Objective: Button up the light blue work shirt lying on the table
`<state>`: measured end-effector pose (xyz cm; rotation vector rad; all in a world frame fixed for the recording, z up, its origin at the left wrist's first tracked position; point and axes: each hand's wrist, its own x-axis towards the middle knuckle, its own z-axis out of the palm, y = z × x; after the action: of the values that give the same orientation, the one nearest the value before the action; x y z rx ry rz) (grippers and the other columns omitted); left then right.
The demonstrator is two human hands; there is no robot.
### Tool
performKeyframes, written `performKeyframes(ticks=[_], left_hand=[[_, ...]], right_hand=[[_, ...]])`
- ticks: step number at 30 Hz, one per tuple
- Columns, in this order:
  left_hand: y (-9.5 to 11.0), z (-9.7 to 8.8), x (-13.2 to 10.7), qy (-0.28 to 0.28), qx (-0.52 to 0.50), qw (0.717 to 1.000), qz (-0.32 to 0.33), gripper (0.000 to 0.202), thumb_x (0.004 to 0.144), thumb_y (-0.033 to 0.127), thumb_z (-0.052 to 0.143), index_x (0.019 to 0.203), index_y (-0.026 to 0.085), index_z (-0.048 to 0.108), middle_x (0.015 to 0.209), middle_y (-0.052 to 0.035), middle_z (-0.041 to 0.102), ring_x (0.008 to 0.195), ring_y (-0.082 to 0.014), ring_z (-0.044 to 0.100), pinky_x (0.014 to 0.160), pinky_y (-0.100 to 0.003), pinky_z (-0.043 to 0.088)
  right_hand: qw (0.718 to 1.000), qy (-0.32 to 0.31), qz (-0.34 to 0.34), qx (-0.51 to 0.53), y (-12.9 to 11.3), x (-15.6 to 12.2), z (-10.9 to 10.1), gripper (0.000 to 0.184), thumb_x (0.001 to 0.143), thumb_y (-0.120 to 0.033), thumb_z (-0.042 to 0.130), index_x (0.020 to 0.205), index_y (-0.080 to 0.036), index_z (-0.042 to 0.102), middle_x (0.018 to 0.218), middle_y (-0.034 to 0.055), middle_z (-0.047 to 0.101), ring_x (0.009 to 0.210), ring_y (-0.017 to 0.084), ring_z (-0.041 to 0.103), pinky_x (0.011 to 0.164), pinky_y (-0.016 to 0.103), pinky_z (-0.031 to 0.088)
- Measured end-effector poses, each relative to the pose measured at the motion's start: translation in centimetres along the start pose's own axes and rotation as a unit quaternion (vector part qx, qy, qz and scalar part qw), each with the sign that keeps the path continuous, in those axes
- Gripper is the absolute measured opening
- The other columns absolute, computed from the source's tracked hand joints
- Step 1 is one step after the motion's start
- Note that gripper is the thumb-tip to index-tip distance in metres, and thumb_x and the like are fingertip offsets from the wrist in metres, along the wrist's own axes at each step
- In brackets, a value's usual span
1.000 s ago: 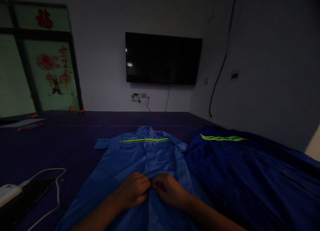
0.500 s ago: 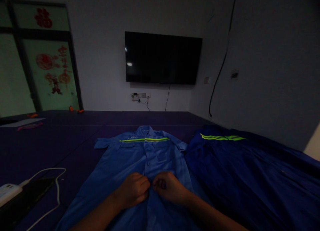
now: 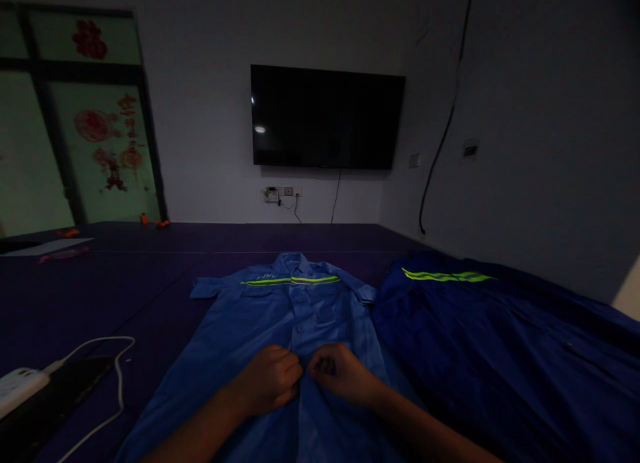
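A blue short-sleeved work shirt [image 3: 250, 323] lies spread front up, its collar pointing away from me and a yellow-green reflective stripe across the chest. Both hands are at its front button placket, below the chest pockets. My left hand [image 3: 275, 379] is closed, its fingers pinching the placket edge. Close by on the other side, my right hand [image 3: 345, 376] has its thumb and fingertips curled together on the shirt's front edge. The fingers hide whatever button or buttonhole lies between them. Higher up the placket, buttons show.
Right of the shirt lies a darker blue garment [image 3: 460, 336] with a reflective stripe. At lower left are a white power strip [image 3: 23, 386], a white cable [image 3: 120, 376] and a dark flat object [image 3: 75, 389]. A television [image 3: 327, 116] hangs on the far wall.
Both hands stay at the same spot on the placket, with barely any finger movement. The whole view has shifted very slightly.
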<state>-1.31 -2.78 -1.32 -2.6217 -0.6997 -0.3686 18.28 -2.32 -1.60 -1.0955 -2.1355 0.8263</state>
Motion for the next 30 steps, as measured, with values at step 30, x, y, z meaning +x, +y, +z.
performKeyframes(ticks=[30], left_hand=[[0.6,0.7,-0.4,0.079,0.033,0.996,0.019,0.012,0.080,0.016,0.038,0.070,0.018,0.045,0.062,-0.0010,0.052,0.055,-0.0121,0.043,0.051,-0.026,0.030]], right_hand=[[0.999,-0.019,0.024,-0.013,0.4,0.2,-0.1,0.009,0.068,-0.019,0.061,0.074,-0.017,0.067,0.068,-0.0002,0.065,0.061,0.011,0.056,0.054,0.018,0.040]])
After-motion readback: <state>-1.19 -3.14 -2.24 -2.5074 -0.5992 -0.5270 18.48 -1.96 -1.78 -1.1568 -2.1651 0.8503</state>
